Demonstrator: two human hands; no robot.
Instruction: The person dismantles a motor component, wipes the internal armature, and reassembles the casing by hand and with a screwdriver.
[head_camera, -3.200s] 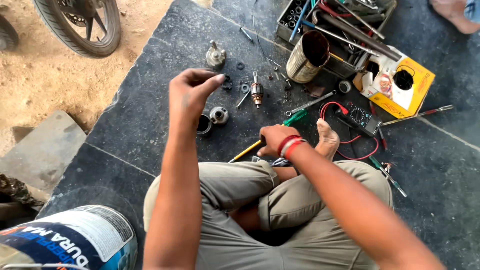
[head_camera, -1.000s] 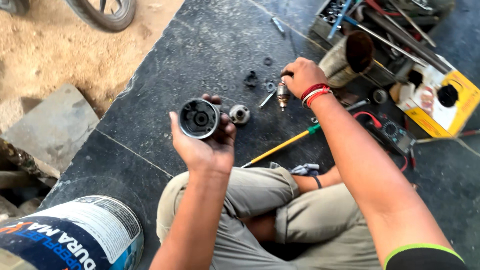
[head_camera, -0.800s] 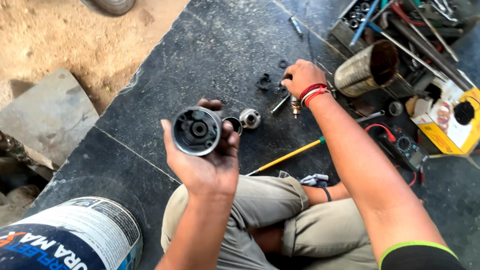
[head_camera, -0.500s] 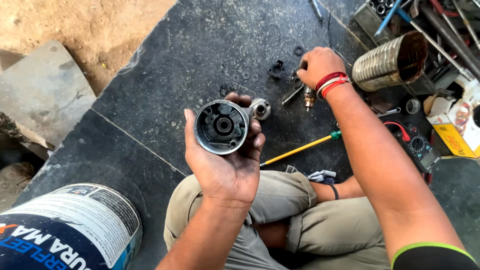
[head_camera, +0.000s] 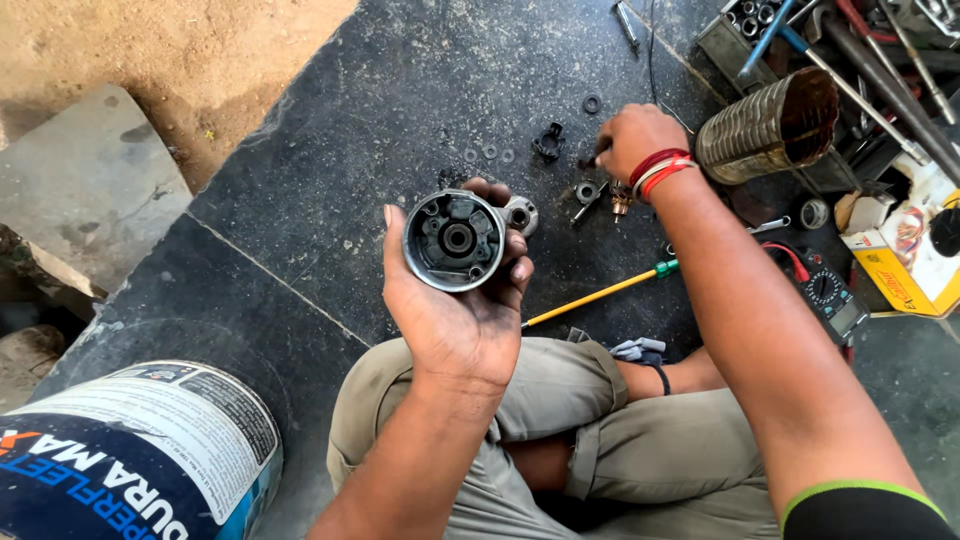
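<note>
Sitting cross-legged on a dark stone floor (head_camera: 300, 180). Left hand (head_camera: 455, 315) raised palm up, fingers wrapped around one round metal housing (head_camera: 455, 241), open face up, above the knees. Right hand (head_camera: 632, 140) stretched far forward, closed around a small dark part, too hidden to name. Just beside this hand: one black clip (head_camera: 548, 142), one brass-tipped shaft (head_camera: 621, 200), four small washers (head_camera: 490, 153) counted, one ring (head_camera: 592, 103) further out. One yellow-shafted screwdriver (head_camera: 600, 295) lying near the right knee. Free floor mostly on the left, up to the slab edge and the sand (head_camera: 180, 50). On the right, crowded: one ribbed metal can (head_camera: 765, 128), one multimeter (head_camera: 830, 295), one yellow box (head_camera: 895, 270). One bucket (head_camera: 130, 460) at lower left.
</note>
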